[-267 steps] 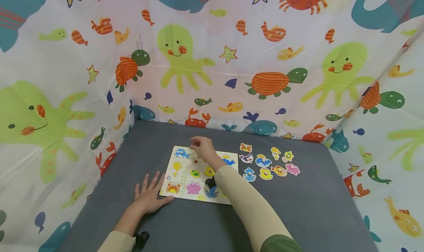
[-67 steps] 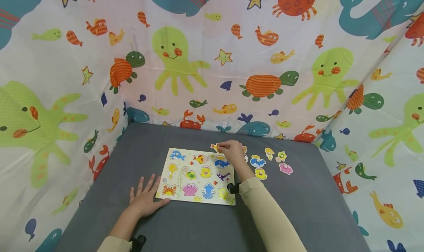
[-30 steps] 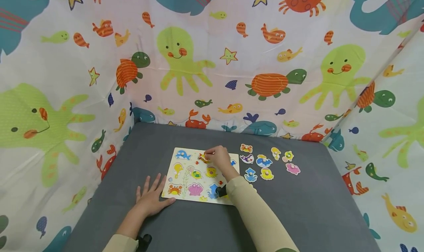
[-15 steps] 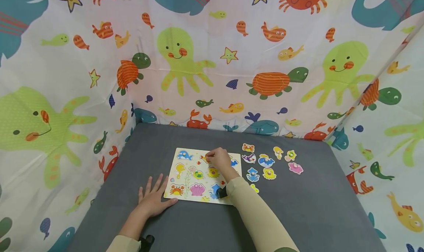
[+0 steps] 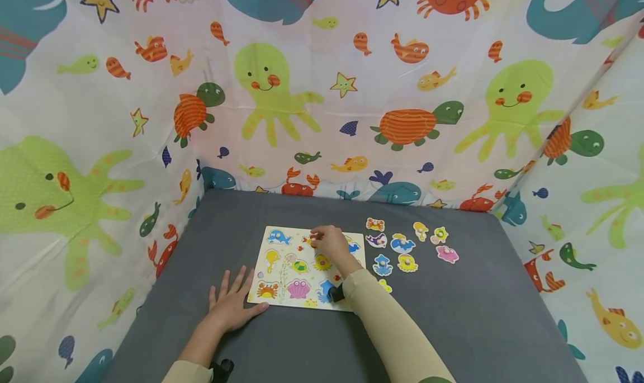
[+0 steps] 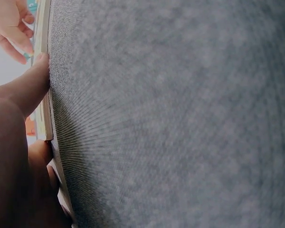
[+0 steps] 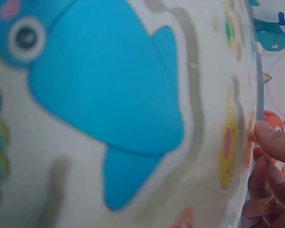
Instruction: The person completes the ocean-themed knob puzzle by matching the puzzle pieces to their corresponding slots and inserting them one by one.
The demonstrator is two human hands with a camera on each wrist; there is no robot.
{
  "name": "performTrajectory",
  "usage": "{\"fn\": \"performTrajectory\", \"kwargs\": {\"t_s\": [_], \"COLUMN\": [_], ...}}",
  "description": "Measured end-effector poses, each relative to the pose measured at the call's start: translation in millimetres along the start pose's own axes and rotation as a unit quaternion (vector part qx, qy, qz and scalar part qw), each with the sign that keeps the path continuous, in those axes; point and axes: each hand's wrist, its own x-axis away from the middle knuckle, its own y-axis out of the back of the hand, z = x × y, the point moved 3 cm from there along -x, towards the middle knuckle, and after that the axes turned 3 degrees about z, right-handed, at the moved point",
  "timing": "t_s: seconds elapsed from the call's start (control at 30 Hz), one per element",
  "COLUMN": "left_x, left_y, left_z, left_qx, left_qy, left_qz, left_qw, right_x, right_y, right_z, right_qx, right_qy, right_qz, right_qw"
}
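Observation:
The wooden puzzle board, with sea animal pictures in shallow recesses, lies on the grey table. My left hand rests with spread fingers at its lower left corner. In the left wrist view the thumb lies against the board's edge. My right hand reaches over the upper middle of the board and pinches an orange fish puzzle piece at the fish recess. The fingertips hide most of that piece. In the right wrist view the thumb and curled fingers are low at the board.
Several knobbed pieces lie right of the board, among them a crab, a whale, a squid, an octopus and a pink shell. A yellow piece shows beside the right sleeve. A sea-print curtain surrounds the table.
The right hand has brought the fish piece from the right, past the board's top corner, to the fish recess, where it has stayed this last second. The left hand keeps its place.

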Motion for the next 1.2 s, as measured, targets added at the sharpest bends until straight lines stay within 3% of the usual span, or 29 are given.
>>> {"fn": "performTrajectory", "kwargs": {"t_s": [0.43,0.6,1.0,1.2], "left_x": [1.8,0.7,1.6,-0.1], "left_y": [-1.0,-1.1,-2.3,-1.7], "left_z": [0.5,-1.3,-4.0,-2.4], "left_qx": [0.003,0.005,0.010,0.005], "left_qy": [-0.004,-0.003,-0.004,-0.006], "left_qz": [0.000,0.001,0.008,0.007], "left_qw": [1.0000,1.0000,0.9999,0.9999], "right_x": [18.9,26.1,43.5,46.4], "right_y": [36.5,49.6,92.7,105.0], "right_z": [7.4,-0.1,-29.3,-46.0], "right_qx": [-0.013,-0.016,-0.031,-0.036], "right_qy": [0.046,0.060,0.035,0.015], "right_qz": [-0.046,-0.055,-0.104,-0.119], "right_qw": [0.998,0.997,0.993,0.992]}}
